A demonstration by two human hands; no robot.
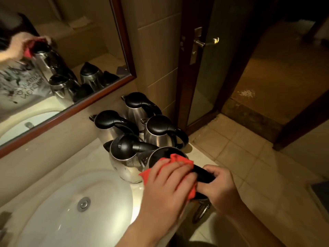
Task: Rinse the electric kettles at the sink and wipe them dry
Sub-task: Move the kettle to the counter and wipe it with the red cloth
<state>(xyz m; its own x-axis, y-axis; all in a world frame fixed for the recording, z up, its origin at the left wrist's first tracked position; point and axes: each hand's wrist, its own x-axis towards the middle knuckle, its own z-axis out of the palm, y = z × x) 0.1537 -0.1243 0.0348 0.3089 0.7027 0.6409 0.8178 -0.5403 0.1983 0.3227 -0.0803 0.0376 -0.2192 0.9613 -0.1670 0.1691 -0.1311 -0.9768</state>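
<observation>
Several steel electric kettles with black lids stand on the counter right of the sink (44,220). The nearest kettle (161,155) is at the counter's front edge. My left hand (169,182) presses a red cloth (175,160) against its lid and side. My right hand (218,186) grips its black handle (201,172). Another kettle (124,157) stands just left of it, touching or nearly so. Three more, among them the kettle (162,131) beside the door frame, stand behind towards the wall.
A wood-framed mirror (62,68) hangs above the counter (83,161) and reflects my hands and the kettles. A glass door with a metal handle (204,42) stands to the right. Tiled floor (249,157) lies below the counter edge. The sink drain (83,204) is open.
</observation>
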